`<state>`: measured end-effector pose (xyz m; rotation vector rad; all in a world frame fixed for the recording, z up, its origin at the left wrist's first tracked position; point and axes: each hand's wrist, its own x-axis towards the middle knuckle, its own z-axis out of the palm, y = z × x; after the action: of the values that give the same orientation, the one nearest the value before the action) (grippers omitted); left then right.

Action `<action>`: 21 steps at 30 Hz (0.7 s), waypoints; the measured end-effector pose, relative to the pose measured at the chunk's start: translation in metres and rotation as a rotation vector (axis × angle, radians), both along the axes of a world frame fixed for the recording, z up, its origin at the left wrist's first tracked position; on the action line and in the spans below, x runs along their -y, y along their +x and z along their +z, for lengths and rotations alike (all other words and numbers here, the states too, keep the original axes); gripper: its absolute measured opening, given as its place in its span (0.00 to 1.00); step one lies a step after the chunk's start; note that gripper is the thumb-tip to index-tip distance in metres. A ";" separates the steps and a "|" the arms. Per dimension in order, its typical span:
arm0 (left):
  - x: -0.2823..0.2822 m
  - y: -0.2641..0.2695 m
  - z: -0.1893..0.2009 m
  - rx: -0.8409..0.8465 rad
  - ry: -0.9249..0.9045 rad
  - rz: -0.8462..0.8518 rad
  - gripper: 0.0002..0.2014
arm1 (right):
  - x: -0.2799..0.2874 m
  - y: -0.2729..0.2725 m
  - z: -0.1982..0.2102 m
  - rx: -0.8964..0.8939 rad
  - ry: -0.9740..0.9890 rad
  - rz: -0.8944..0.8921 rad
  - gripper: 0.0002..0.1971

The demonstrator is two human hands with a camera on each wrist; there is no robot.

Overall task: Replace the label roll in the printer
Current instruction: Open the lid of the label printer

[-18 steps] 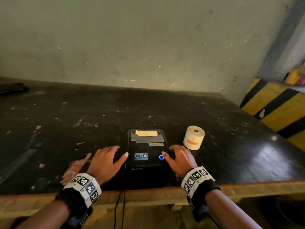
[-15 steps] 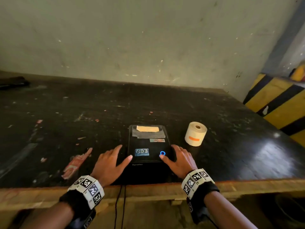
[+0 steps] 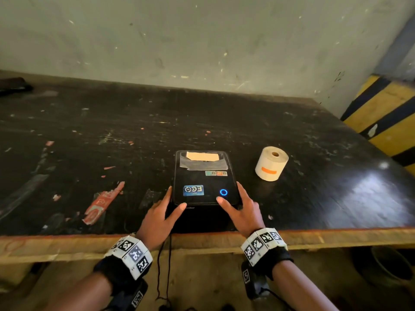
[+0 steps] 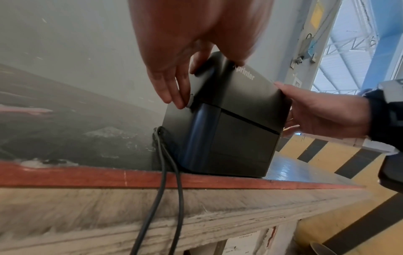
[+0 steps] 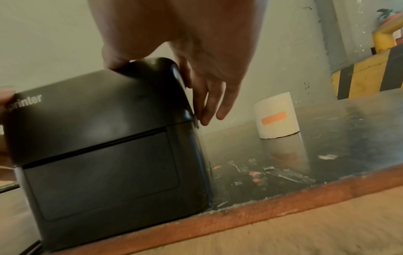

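Observation:
A black label printer [image 3: 203,180] sits at the table's front edge, lid down, with a blue ring light [image 3: 223,192] lit on top. My left hand [image 3: 173,198] lies against its left side, thumb on the lid's front corner. In the left wrist view its straight fingers [image 4: 174,82] reach down the side, one fingertip on a grey button [image 4: 191,101]. My right hand [image 3: 233,196] mirrors it on the right side, thumb beside the light, fingers [image 5: 209,96] pointing down the side wall. A cream label roll [image 3: 270,163] with an orange sticker stands upright to the printer's right, untouched.
Two black cables [image 4: 165,172] drop from the printer's left side over the wooden table edge [image 3: 336,237]. A red wrapper scrap [image 3: 102,203] lies left of my left hand. A yellow-and-black striped barrier [image 3: 386,117] stands at right, and a wall close behind.
Both hands have closed in against the printer's sides; the left hand came off the table top and its thumb now lies on the lid. The roll has not moved.

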<state>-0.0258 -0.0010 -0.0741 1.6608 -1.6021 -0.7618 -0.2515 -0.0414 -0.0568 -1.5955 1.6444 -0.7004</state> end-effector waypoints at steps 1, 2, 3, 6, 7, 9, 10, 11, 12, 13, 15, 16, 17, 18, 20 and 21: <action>0.001 0.000 -0.003 0.000 0.008 0.004 0.34 | -0.001 0.001 -0.001 0.004 0.000 -0.007 0.48; 0.002 0.001 -0.005 0.004 0.014 0.009 0.36 | -0.002 0.001 -0.002 0.003 0.004 -0.012 0.48; 0.003 0.002 -0.008 0.015 0.018 0.012 0.37 | -0.002 0.002 -0.002 0.003 0.003 -0.016 0.48; 0.005 0.005 -0.013 0.033 0.037 0.013 0.38 | -0.004 0.004 -0.004 -0.004 0.005 -0.030 0.48; 0.005 0.004 -0.013 0.036 0.037 0.013 0.38 | -0.004 0.005 -0.005 -0.008 0.005 -0.035 0.48; 0.005 0.004 -0.013 0.040 0.035 0.017 0.37 | -0.005 0.005 -0.006 -0.013 0.007 -0.040 0.48; 0.006 0.004 -0.013 0.042 0.033 0.020 0.36 | -0.005 0.005 -0.005 -0.024 0.007 -0.043 0.47; 0.006 0.005 -0.014 0.048 0.027 0.020 0.36 | -0.005 0.005 -0.005 -0.042 0.000 -0.044 0.47; 0.007 0.006 -0.016 0.059 0.021 0.019 0.36 | -0.005 0.004 -0.005 -0.064 -0.015 -0.043 0.48; 0.008 0.007 -0.018 0.072 0.013 0.018 0.37 | -0.005 0.003 -0.005 -0.087 -0.040 -0.038 0.49; 0.009 0.009 -0.020 0.095 0.005 0.019 0.37 | -0.006 0.002 -0.006 -0.132 -0.084 -0.030 0.51; 0.009 0.009 -0.020 0.100 0.011 0.021 0.37 | -0.006 0.002 -0.006 -0.145 -0.090 -0.030 0.50; 0.009 0.009 -0.021 0.100 0.017 0.023 0.38 | -0.006 0.002 -0.006 -0.152 -0.095 -0.028 0.49; 0.010 0.010 -0.022 0.099 0.020 0.022 0.39 | -0.006 0.002 -0.006 -0.160 -0.099 -0.026 0.47; 0.008 0.011 -0.023 0.086 0.023 0.015 0.41 | -0.005 0.001 -0.006 -0.174 -0.108 -0.013 0.45; 0.008 0.011 -0.022 0.074 0.020 0.013 0.43 | -0.004 -0.001 -0.004 -0.173 -0.109 0.001 0.45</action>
<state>-0.0144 -0.0093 -0.0960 1.7303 -1.6375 -0.7200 -0.2521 -0.0375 -0.0608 -1.7777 1.7542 -0.6776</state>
